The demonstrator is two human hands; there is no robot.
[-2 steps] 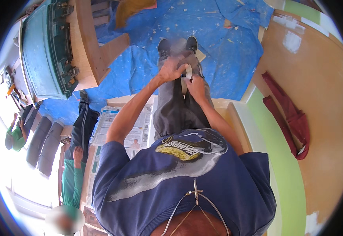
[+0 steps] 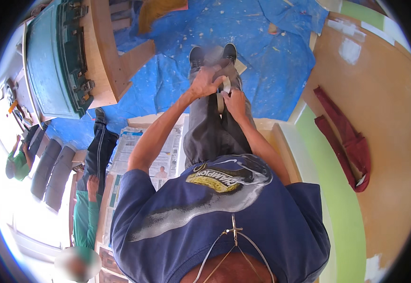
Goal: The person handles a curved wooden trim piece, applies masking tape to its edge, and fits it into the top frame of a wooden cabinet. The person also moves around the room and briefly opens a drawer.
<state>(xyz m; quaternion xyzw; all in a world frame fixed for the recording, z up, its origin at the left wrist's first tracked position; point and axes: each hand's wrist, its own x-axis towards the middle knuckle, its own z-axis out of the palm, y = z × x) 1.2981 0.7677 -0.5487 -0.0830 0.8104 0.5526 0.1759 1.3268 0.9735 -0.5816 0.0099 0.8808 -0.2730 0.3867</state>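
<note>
One pale strip (image 2: 226, 84) curved between left hand (image 2: 206, 85) and right hand (image 2: 235, 103), over dark trousers (image 2: 201, 127), just past 12 o'clock. Left thumb reached strip at hand's 3 o'clock; other fingers partly blurred, grip could not be told. Right fingers curled, pinching strip with thumb. Lower length showed at left hand's 5 o'clock. Blue sheet (image 2: 276, 75) covered floor toward 1 o'clock. Red cloth (image 2: 358, 148) lay at 3 o'clock, newspaper (image 2: 129, 141) at 9, green case (image 2: 54, 61) at 10. Co-worker (image 2: 92, 221) appeared at 8, hand on thigh.
</note>
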